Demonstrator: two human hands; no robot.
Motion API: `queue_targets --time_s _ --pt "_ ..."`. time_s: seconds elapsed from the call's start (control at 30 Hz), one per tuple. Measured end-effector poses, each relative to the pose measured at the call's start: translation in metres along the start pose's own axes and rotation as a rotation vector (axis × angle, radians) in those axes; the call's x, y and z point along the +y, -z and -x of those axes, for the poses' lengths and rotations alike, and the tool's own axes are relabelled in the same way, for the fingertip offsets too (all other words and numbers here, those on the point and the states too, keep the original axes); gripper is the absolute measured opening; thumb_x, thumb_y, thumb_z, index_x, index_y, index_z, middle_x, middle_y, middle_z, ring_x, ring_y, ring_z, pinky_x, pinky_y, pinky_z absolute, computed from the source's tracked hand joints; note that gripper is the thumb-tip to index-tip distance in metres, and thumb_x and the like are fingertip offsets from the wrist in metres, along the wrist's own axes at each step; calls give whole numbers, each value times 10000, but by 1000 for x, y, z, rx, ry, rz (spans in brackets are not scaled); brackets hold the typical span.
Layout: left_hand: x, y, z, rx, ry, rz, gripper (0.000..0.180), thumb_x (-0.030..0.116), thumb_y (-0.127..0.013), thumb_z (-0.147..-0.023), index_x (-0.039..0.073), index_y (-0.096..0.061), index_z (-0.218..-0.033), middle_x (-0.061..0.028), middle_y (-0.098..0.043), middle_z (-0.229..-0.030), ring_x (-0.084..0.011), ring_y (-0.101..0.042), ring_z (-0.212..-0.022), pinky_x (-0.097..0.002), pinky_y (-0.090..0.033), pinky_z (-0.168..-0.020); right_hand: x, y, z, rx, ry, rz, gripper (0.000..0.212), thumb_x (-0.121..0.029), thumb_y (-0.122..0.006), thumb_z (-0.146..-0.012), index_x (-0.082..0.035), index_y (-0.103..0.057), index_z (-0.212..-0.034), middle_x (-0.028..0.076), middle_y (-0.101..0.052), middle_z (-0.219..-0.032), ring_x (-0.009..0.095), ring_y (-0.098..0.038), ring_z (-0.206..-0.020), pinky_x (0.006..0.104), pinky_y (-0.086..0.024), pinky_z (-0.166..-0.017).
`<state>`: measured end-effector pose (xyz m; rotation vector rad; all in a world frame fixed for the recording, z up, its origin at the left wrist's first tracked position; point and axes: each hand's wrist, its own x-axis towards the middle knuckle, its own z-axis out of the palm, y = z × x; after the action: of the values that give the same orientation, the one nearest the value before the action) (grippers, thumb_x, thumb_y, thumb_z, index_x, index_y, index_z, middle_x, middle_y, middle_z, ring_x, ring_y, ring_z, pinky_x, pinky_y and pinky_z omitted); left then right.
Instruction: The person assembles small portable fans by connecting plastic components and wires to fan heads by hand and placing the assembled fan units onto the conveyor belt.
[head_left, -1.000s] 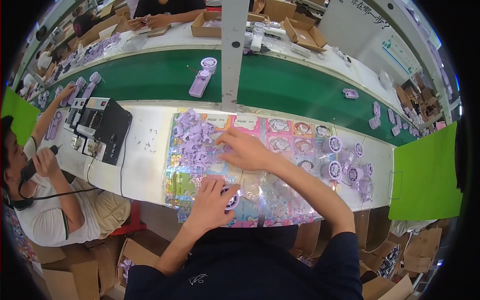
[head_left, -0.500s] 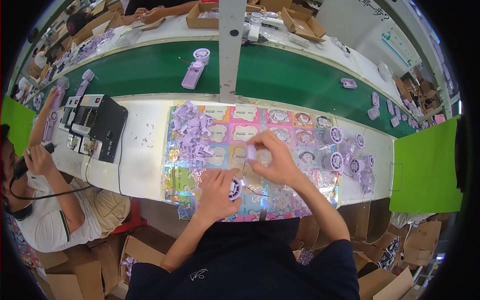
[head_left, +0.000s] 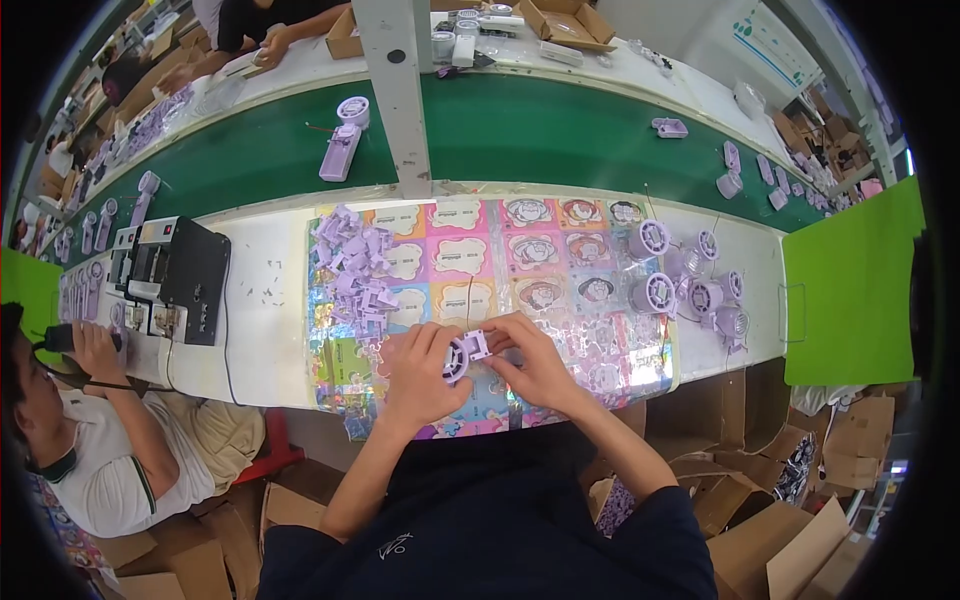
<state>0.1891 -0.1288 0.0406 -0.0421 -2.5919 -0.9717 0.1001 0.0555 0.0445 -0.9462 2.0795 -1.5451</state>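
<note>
My left hand [head_left: 424, 375] is closed around a round lilac fan housing [head_left: 455, 362] with a spoked face, above the near part of the patterned sheet. A small lilac plastic bracket [head_left: 477, 345] sits against the housing's right side, pinched by the fingers of my right hand [head_left: 533, 362]. A thin wire stands up behind the bracket. To the left on the sheet lies a heap of similar small lilac pieces [head_left: 352, 268]. Several round lilac fan housings [head_left: 654, 240] with wires are grouped at the right. Whether the bracket is seated in the housing cannot be made out.
A black machine [head_left: 190, 275] stands at the left of the table. Beyond runs a green conveyor belt [head_left: 560, 150] carrying lilac casings, with a metal post [head_left: 395, 110] before it. A co-worker [head_left: 120, 440] at left holds a dark tool. A lime-green panel [head_left: 850, 290] borders the right end.
My right hand has brought the small lilac bracket down and left to the fan housing. My left hand still holds the housing. The whole view has shifted slightly.
</note>
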Motion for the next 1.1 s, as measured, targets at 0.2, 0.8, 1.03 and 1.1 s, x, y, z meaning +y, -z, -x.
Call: queue_targets --time_s 0.2,0.8,1.03,1.1 --pt "0 -1 0 9 -26 5 534 116 -721 -617 10 -606 -1127 -145 -574 -996 -353 -565 -937 -439 -491 -832 -10 14 -7 -91 130 312 439 17 -678 -863 13 -532 -1276 178 -555 -1127 368 -630 -1002 413 -537 -840" --pt "-5 -18 13 183 -73 -36 543 126 -715 -599 59 -652 -1134 -122 -616 -1032 -346 -601 -955 -456 -468 -854 4 -5 -9 -122 -246 -293 298 -78 -620 -985 -18 -508 -1254 103 -670 -965 147 -668 -845 303 -530 -722" --pt "8 6 15 129 43 247 424 164 -767 -750 26 -661 -1137 -153 -604 -1149 -337 -604 -1020 -405 -496 -870 -10 -9 -1 -68 -177 -218 377 -12 -655 -938 -37 -501 -1282 84 -630 -914 157 -646 -812 300 -521 -711" --pt "0 -1 14 156 142 334 325 135 -744 -817 7 -674 -1108 -156 -633 -1125 -313 -624 -1006 -370 -496 -873 -25 -10 -1 -81 -128 -149 384 -8 -663 -931 -32 -506 -1281 88 -636 -925 164 -648 -816 305 -526 -729"
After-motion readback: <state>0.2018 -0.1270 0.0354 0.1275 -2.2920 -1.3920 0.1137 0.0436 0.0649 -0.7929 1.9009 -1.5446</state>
